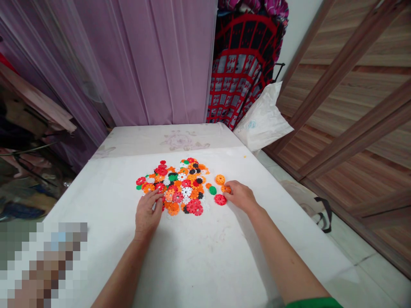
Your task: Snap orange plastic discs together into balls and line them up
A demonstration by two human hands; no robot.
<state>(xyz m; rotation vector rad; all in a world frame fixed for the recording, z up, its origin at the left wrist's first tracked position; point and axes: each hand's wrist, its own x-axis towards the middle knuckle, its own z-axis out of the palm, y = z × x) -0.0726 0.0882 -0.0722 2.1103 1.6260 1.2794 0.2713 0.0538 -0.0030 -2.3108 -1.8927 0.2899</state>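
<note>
A pile of flat, notched plastic discs (186, 192) in red, orange, white, black and green lies on the white-covered table (199, 256). At the pile's near left edge rests my left hand (149, 212), fingers stretched out over the discs and slightly apart. To the right of the pile, my right hand (240, 195) pinches an orange disc (226, 188) at its edge. Close to that hand lie a yellow-orange disc (220, 179), a red disc (220, 199) and a green disc (212, 191), apart from the main pile.
A purple curtain (160, 64) hangs behind the table. A white bag (263, 119) stands at the far right corner, before red patterned fabric (234, 77). Wooden cabinet doors (349, 94) line the right side. Clothes (28, 94) hang at the left.
</note>
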